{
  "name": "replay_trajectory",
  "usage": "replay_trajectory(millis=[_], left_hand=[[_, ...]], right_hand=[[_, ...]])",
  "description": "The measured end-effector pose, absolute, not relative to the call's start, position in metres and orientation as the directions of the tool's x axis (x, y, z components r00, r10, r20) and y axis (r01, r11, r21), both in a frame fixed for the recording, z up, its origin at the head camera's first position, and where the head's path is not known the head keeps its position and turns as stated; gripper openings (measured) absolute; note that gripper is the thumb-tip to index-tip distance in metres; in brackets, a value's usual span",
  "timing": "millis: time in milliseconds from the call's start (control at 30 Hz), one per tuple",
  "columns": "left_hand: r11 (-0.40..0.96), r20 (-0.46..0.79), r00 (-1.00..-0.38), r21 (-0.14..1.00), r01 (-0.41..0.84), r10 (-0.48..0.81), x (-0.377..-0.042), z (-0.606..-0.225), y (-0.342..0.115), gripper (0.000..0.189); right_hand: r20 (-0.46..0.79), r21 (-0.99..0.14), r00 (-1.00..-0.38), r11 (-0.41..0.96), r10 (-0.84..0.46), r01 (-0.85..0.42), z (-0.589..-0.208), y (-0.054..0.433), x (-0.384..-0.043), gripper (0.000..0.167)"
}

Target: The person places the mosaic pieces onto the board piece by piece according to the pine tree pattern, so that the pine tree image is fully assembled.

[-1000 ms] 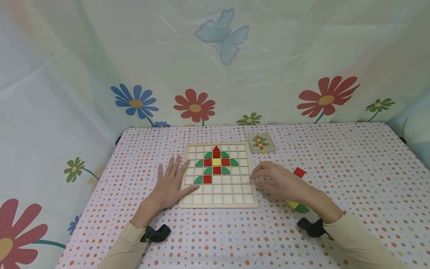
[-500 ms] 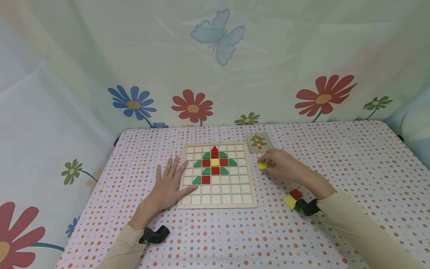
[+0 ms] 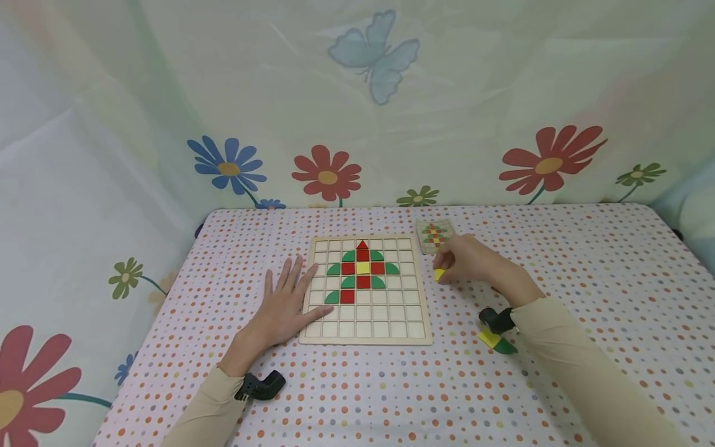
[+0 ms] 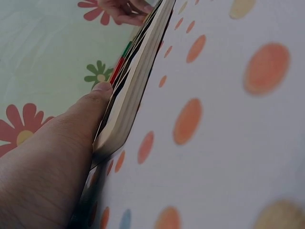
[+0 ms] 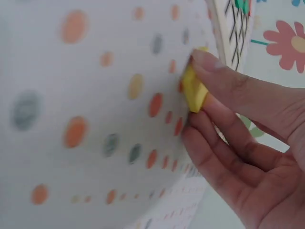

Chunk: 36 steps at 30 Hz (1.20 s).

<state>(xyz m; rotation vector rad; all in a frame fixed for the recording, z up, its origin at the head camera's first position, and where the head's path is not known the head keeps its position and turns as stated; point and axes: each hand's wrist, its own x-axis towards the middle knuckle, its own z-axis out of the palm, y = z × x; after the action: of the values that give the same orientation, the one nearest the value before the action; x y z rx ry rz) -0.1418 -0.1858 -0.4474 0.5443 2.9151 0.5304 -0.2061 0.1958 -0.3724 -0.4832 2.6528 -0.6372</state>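
Observation:
My left hand (image 3: 285, 310) lies with fingers spread at the left edge of a wooden grid board (image 3: 363, 332); its thumb reaches onto the lower cells. Red, green and yellow tiles form a tree shape on the board, with a yellow square (image 3: 363, 267) in the middle and a red triangle (image 3: 362, 245) on top. Right of the board, my right hand (image 3: 466, 257) pinches a yellow tile (image 3: 440, 274) between thumb and fingers. The right wrist view shows this tile (image 5: 193, 88) tilted close over the cloth, partly hidden by the thumb.
A picture card (image 3: 427, 245) showing a tree pattern lies behind the right hand. Nearer me, a yellow piece (image 3: 490, 338) and a green piece (image 3: 505, 346) lie together beside the right wrist camera (image 3: 496, 320). Dotted cloth (image 3: 346, 397) covers the table.
My right hand has moved away from the board's right edge toward the card, and a yellow tile now shows in its fingers. The left hand stays in place.

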Motion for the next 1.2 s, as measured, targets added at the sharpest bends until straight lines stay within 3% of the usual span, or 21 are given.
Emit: replay_trajectory(millis=[300, 833, 1200], left_hand=[[0.872, -0.058, -0.926, 0.364, 0.328, 0.372, -0.141, -0.446, -0.186, 0.097], [0.872, -0.038, -0.927, 0.355, 0.338, 0.374, -0.143, -0.449, -0.186, 0.097], [0.872, -0.044, -0.926, 0.356, 0.335, 0.374, -0.143, -0.449, -0.185, 0.098]], right_hand=[[-0.265, -0.523, -0.873, 0.822, -0.409, -0.227, -0.375, 0.196, -0.207, 0.019], [-0.054, -0.616, -0.943, 0.754, -0.330, -0.228, -0.382, 0.193, -0.182, 0.023], [0.046, -0.648, -0.901, 0.673, -0.432, -0.356, -0.372, 0.142, -0.168, 0.026]])
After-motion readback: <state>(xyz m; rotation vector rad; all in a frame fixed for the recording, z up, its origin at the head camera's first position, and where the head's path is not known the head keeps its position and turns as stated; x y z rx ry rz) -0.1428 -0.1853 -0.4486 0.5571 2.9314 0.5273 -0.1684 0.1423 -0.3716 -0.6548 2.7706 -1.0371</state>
